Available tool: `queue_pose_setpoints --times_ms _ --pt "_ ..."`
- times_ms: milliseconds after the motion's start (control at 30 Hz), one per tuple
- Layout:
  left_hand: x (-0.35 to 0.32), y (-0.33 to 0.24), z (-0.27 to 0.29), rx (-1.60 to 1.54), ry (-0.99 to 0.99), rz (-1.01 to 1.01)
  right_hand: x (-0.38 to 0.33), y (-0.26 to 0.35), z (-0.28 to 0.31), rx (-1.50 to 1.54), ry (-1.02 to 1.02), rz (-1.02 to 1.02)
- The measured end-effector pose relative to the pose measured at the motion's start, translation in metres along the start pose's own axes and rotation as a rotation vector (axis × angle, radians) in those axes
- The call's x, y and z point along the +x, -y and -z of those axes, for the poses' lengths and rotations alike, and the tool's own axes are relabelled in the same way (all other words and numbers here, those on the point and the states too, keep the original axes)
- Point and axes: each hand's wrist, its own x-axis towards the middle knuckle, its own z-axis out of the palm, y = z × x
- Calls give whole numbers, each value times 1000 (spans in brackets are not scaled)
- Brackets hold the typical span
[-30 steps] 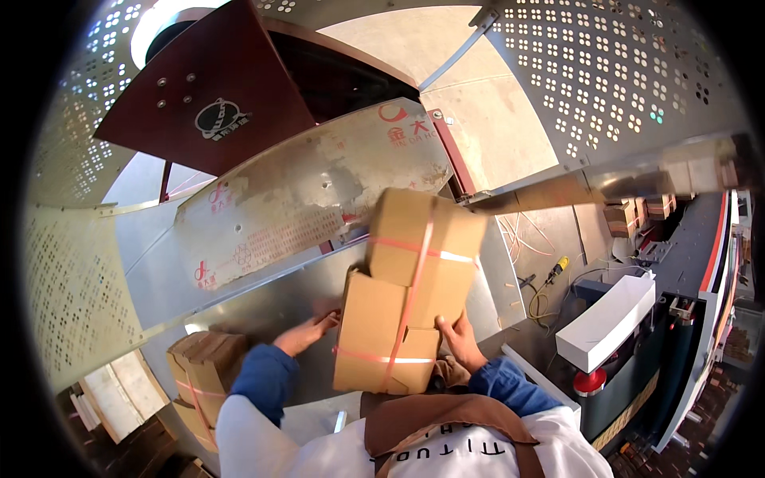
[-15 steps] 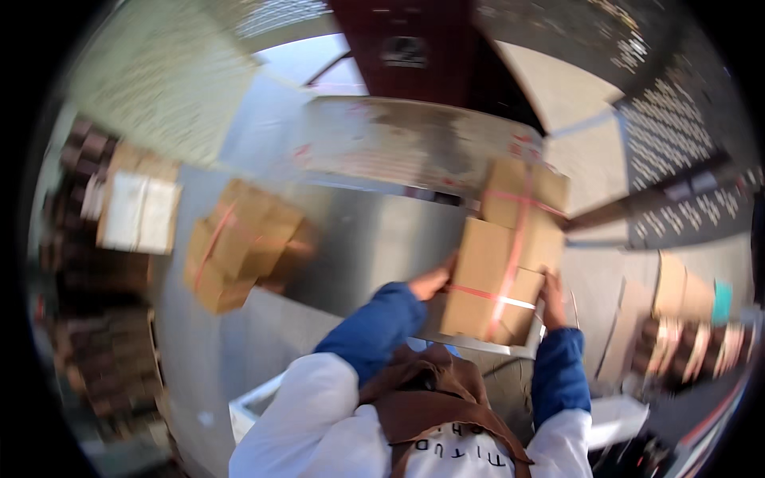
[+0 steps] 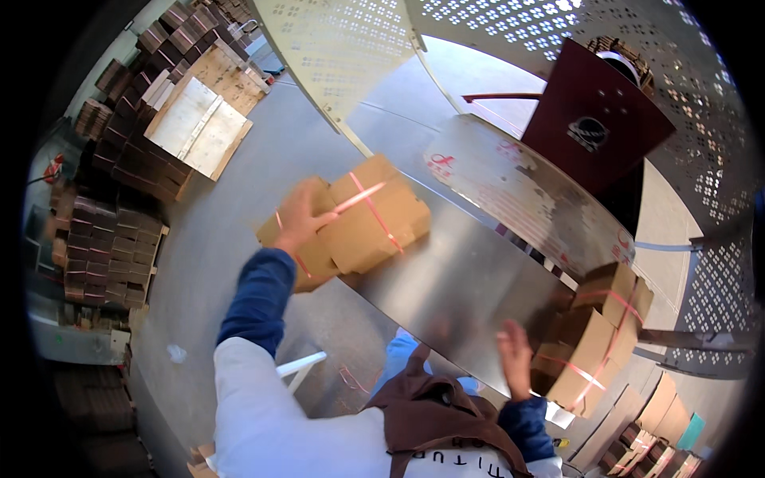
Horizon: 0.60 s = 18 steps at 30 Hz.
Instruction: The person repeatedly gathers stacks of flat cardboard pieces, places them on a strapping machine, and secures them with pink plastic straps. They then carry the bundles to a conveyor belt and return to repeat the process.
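Two bundles of folded brown cardboard, each bound with pink strapping, sit at opposite ends of a shiny metal table (image 3: 446, 275). My left hand (image 3: 301, 217) rests on the left bundle (image 3: 370, 211), its thumb stretched out over the cardboard and its fingers slightly blurred. That bundle overhangs the table's left end. My right hand (image 3: 515, 360) is open, fingers pointing up, just left of the right bundle (image 3: 598, 342). Nothing shows in its palm.
Behind the table is a machine with a scuffed plate (image 3: 526, 191) and a dark red panel (image 3: 598, 119). Perforated guards (image 3: 335, 64) rise around it. Stacked cardboard (image 3: 111, 247) stands on pallets at left. More bundles (image 3: 649, 454) lie at lower right.
The view has swung left. My left hand has gone from the right bundle to the left one. My right hand has come off the far side of the right bundle.
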Motion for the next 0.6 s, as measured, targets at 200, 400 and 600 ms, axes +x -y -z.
queue_pose_setpoints --times_ms 200,400,600 --pt "66 196 23 -134 511 195 54 -5 -283 198 516 -289" --pt "38 108 1 -906 878 565 74 44 -311 355 244 -231" --pt "-29 22 -95 -1067 797 374 77 9 -190 305 -44 -270"
